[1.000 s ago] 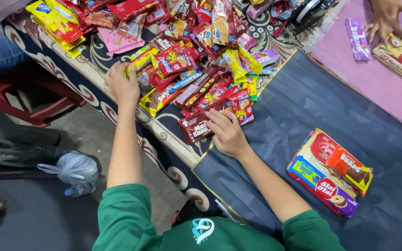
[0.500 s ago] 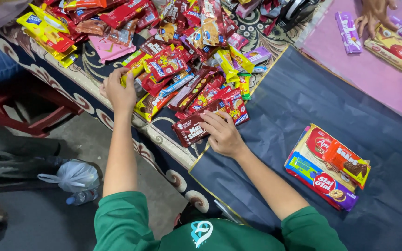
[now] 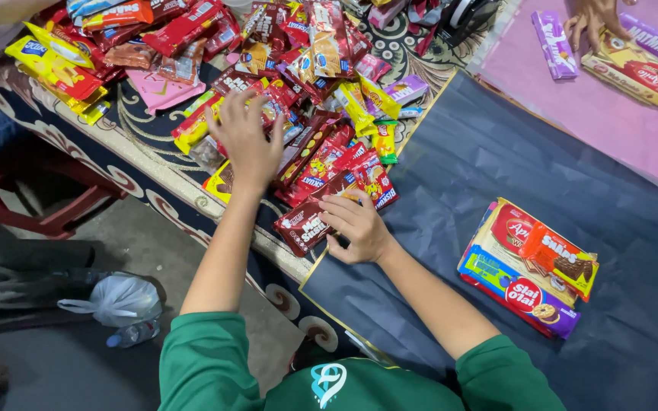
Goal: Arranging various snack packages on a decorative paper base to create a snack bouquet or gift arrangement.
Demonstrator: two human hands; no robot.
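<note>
On the patterned surface (image 3: 154,179) we are spreading both hands open, left hand (image 3: 249,141) and right hand (image 3: 356,227), over the snack pile (image 3: 298,91), gripping nothing; three stacked packs (image 3: 531,266) are lying sorted on the dark sheet (image 3: 496,152), most unsorted.

Two hands (image 3: 249,144) on one snack pile (image 3: 268,84); three stacked biscuit packs (image 3: 531,266); one plastic bag (image 3: 116,298); one bottle (image 3: 135,333).

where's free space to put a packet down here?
Free: the dark blue sheet between the snack pile and the stacked biscuit packs, and its lower right corner. The pink sheet has some room below another person's hands. Crowded: the pile, where left hand and right hand rest.
</note>
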